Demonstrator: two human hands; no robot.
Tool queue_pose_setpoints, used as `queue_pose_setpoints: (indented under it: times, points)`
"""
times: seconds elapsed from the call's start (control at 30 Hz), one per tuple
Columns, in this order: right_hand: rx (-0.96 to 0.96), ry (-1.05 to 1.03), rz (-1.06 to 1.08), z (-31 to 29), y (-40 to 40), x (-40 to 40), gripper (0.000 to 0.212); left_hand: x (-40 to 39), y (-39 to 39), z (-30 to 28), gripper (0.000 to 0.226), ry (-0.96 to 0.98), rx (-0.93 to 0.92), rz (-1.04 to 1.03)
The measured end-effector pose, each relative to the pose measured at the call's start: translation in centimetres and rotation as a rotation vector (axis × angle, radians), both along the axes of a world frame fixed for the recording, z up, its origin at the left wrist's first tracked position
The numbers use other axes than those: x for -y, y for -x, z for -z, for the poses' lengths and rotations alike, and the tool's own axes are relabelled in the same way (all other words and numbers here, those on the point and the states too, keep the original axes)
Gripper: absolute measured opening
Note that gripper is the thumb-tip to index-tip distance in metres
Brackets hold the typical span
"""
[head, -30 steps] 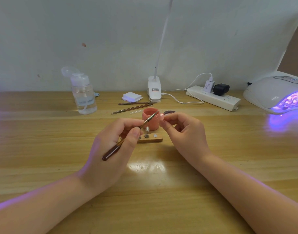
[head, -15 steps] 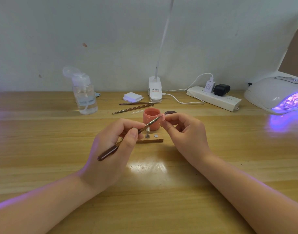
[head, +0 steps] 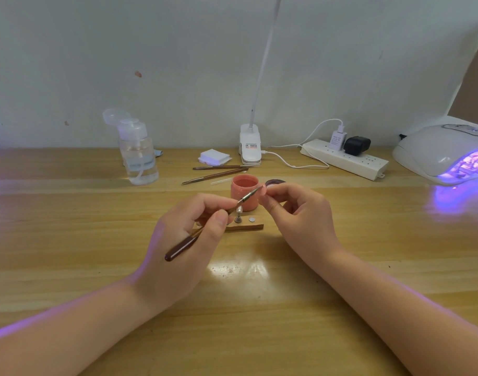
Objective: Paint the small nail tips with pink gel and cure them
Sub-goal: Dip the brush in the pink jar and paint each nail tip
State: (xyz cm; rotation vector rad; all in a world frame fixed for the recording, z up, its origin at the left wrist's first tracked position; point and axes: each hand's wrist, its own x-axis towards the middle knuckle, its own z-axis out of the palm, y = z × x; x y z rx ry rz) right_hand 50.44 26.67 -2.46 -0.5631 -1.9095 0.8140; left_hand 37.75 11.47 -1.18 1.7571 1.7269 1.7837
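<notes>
My left hand (head: pixel 189 237) grips a brown-handled brush (head: pixel 183 246), whose tip reaches up to a small pink nail tip (head: pixel 262 189). My right hand (head: pixel 303 215) pinches that nail tip between thumb and forefinger, just in front of the open pink gel jar (head: pixel 244 192). Below the jar lies a wooden holder strip (head: pixel 246 227) with a small metal stand (head: pixel 238 215) and a round magnet disc (head: pixel 251 219) on it. The white curing lamp (head: pixel 444 153) glows purple at the far right.
Behind the jar lie two spare brushes (head: pixel 219 172), the jar's dark lid (head: pixel 276 182), a stack of white pads (head: pixel 214 156), a clear pump bottle (head: pixel 139 156), a clip lamp base (head: pixel 250 145) and a power strip (head: pixel 346 158) with plugs. The wooden table (head: pixel 232 308) stretches toward me.
The brush tip moved right onto the nail tip and its handle end dropped lower. The right hand has barely shifted.
</notes>
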Motion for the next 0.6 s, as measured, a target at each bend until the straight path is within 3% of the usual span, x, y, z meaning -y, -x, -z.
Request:
queue_pose_setpoints:
  times: [0.37,0.6]
  points:
    - [0.001,-0.03,0.013,0.15,0.01,-0.13,0.007,-0.22,0.08,-0.11,0.025,-0.008,-0.164,-0.046]
    - [0.033,-0.072,0.048,0.2,0.0,-0.27,0.017,0.21,-0.08,-0.08,0.025,-0.013,-0.126,-0.006]
